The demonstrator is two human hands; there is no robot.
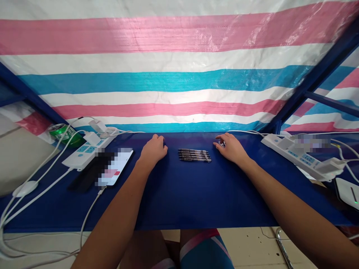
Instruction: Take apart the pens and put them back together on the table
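Observation:
Several dark pens with clear tips point(194, 155) lie side by side in a flat row on the blue tabletop point(196, 198). To the left of the pens rests my left hand point(153, 150), its fingers curled down and its inner side hidden from me. On the other side, my right hand point(230, 148) has its thumb and fingers bent around a small white and dark object point(221, 143), mostly covered by the fingers. Neither hand touches the pens.
At left are a power strip point(81, 154) with chargers, a green can point(67, 135) and a lit phone point(119, 168) on a cable. Another power strip point(301, 157) and a white device point(347, 192) sit at right. A striped sheet point(179, 82) hangs behind.

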